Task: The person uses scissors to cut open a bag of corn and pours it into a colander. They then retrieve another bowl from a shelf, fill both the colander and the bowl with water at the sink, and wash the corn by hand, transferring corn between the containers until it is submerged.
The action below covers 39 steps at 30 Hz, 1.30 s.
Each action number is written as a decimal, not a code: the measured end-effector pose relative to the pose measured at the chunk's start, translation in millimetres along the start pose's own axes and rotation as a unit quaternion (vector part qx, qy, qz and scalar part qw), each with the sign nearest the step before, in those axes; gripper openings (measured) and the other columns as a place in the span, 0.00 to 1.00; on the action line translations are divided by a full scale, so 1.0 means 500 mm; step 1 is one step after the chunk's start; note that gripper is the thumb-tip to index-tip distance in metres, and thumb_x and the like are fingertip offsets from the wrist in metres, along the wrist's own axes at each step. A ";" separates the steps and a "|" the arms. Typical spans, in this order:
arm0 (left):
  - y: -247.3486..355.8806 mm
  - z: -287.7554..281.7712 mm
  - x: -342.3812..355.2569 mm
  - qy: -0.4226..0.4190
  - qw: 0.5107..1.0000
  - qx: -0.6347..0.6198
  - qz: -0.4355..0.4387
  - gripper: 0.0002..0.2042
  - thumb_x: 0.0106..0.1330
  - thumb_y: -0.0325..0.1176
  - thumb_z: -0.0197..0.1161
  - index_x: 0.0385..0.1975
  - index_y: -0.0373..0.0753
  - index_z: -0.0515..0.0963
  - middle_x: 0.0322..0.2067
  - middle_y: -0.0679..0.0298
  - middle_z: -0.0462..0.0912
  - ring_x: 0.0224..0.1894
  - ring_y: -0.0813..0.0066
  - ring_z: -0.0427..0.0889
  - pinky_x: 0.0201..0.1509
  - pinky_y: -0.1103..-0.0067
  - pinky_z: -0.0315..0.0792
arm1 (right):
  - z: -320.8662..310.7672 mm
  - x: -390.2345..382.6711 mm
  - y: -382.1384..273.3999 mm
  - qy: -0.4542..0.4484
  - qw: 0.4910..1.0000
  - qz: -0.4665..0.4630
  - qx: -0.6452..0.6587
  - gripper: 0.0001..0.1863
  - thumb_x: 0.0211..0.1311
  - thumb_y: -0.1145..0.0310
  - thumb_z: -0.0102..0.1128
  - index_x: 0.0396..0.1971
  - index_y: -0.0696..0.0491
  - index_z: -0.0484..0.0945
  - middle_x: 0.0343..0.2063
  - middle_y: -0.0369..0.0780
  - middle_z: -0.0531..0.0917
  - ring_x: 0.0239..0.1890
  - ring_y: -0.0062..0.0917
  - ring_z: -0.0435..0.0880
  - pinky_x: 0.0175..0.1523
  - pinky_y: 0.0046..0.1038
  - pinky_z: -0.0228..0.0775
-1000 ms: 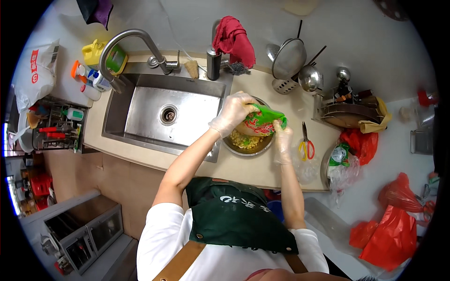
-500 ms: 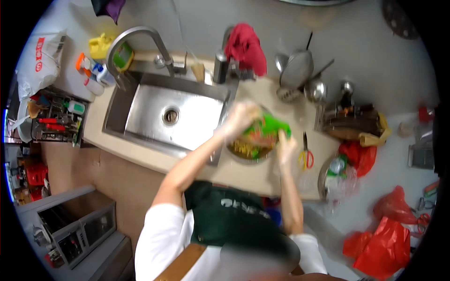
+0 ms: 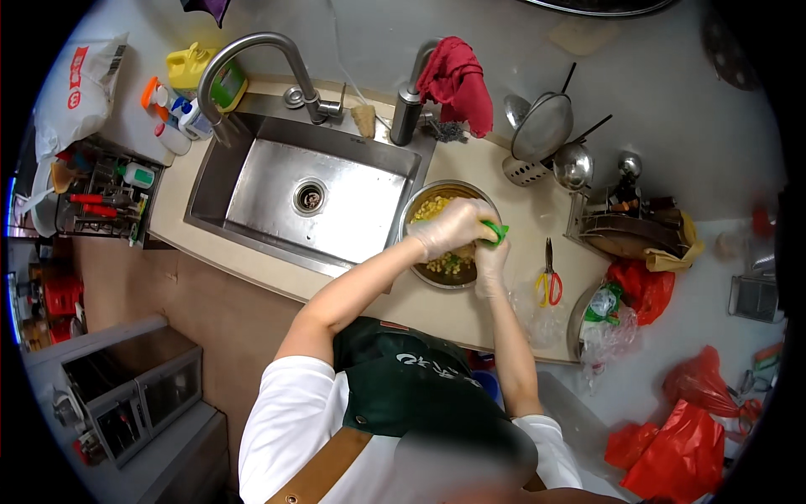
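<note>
From the head view, both gloved hands meet over the metal bowl (image 3: 449,235) of yellow kernels just right of the sink (image 3: 311,197). The left hand (image 3: 453,227) and right hand (image 3: 489,265) close their fingers around a green packet (image 3: 495,233), apparently squeezing it empty; next likely needs firmer pressing downward.

Green packet (image 3: 495,232) mostly hidden between gloved hands; bowl (image 3: 420,202) contents partly covered, too small to identify; grip on packet unclear.

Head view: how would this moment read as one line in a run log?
left hand: gloved, gripping green packet | right hand: gloved, on same packet | under: metal bowl of yellow food | left of bowl: sink
</note>
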State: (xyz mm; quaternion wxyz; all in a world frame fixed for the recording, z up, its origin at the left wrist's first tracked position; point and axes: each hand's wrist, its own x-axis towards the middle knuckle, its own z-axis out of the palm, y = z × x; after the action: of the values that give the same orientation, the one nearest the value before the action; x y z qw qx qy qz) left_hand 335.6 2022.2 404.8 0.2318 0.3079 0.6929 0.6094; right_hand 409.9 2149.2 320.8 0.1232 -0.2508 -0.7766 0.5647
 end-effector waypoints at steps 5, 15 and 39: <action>-0.127 -0.091 -0.061 0.069 0.982 0.177 -0.019 0.30 0.43 0.30 0.69 0.51 0.35 0.68 0.48 0.53 0.71 0.51 0.61 0.71 0.55 0.75 0.65 | -0.036 0.029 -0.027 0.093 0.988 -0.028 0.123 0.06 0.54 0.74 0.58 0.31 0.61 0.75 0.28 0.34 0.77 0.29 0.16 0.73 0.37 0.21 0.67; -0.208 0.002 -0.111 0.200 0.970 0.099 -0.100 0.11 0.51 0.24 0.61 0.36 0.33 0.76 0.34 0.52 0.77 0.38 0.58 0.77 0.44 0.75 0.70 | -0.011 -0.015 -0.056 0.146 0.970 0.005 0.196 0.07 0.55 0.74 0.57 0.32 0.61 0.73 0.28 0.35 0.77 0.29 0.16 0.73 0.36 0.21 0.67; -0.196 0.033 -0.061 0.287 0.949 0.120 -0.053 0.02 0.51 0.25 0.61 0.24 0.36 0.77 0.27 0.54 0.78 0.31 0.55 0.77 0.37 0.70 0.70 | -0.014 -0.020 -0.012 0.177 0.975 0.009 0.134 0.07 0.56 0.72 0.56 0.31 0.60 0.73 0.28 0.34 0.76 0.27 0.15 0.72 0.32 0.21 0.65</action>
State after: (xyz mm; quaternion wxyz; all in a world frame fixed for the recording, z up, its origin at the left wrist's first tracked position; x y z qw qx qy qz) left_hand 354.6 2005.4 303.9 0.0164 0.1090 0.8136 0.5709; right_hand 420.0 2148.0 329.7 0.2863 -0.3349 -0.6572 0.6116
